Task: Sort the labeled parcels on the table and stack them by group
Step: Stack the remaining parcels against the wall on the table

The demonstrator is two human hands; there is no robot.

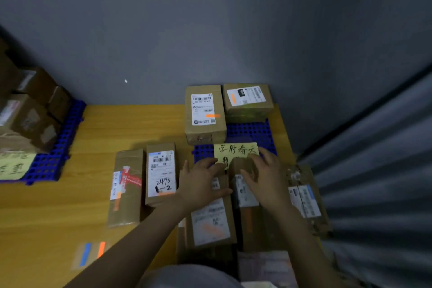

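Small courier depot or parcel sorting room, by the look of it. Brown cardboard parcels [205,112] with printed barcode labels [203,109], one with numbers scrawled in marker, lie across a wooden table [117,128] and sit stacked on blue plastic grid mats [252,130]. A yellow handwritten sign [236,151] lies on each mat, strips of blue and orange tape [92,252] lie near the table's front edge, and bare grey walls [210,30] and a ribbed roller shutter [385,159] on the right close in the dim space.
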